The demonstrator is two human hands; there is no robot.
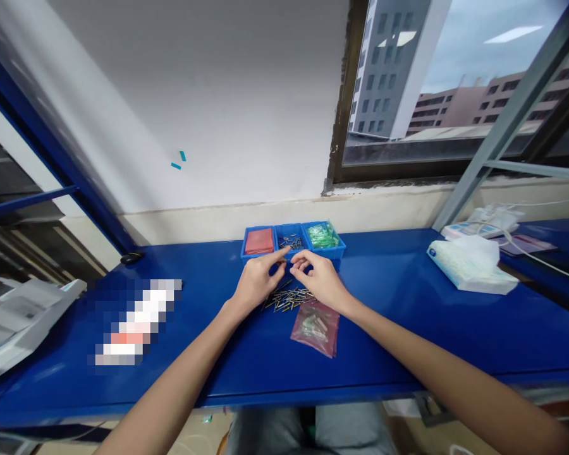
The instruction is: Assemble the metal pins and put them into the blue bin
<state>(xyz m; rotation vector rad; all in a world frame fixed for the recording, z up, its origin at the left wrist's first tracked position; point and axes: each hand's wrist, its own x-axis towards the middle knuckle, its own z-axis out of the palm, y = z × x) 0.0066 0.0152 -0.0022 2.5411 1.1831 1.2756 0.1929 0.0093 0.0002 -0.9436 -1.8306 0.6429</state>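
Left hand point(257, 279) and right hand point(323, 278) are held close together above a blue table point(384, 344), fingers curled; whether anything is pinched cannot be told. Thin metal pins point(289, 299) are heaped at mixed angles on the person's side of the fingertips, neither hand clearly nearer, partly hidden by the hands

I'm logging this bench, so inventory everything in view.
table: 1, blue, foreground
bins: 3, blue, table rear
bags: uncounted, red, left bin
metal parts: many, greyish, middle bin
packets: uncounted, green, right bin
metal rods: many, brassy, centre
filled bag: 1, reddish, beside rods
tissue pack: 1, white, right
device: 1, white, far right
equipment: 1, white, far left
pixelated patch: 1, mixed, left
small object: 1, black, left
wall: 1, whitish, rear
tape strips: 2, teal, on wall
window: 1, brown, right
left hand: 1, bare, centre
right hand: 1, bare, centre
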